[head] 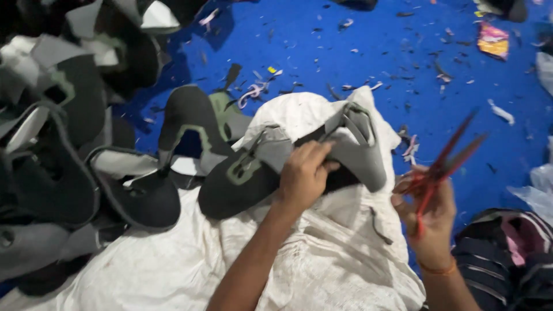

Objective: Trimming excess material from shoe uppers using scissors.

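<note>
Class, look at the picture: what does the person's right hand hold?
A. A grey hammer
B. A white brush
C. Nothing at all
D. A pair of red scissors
D: the right hand grips a pair of red scissors, blades pointing up and away over the blue floor, while the left hand holds a black and grey shoe upper on the white sack.

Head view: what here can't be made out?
- Red-handled scissors: motion blur smears the blades, so open or closed cannot be told.
- Black and grey shoe upper piece: the left hand covers its middle.
- Pile of black and grey shoe uppers: cut off by the left edge.
- Right hand: palm side hidden.
</note>
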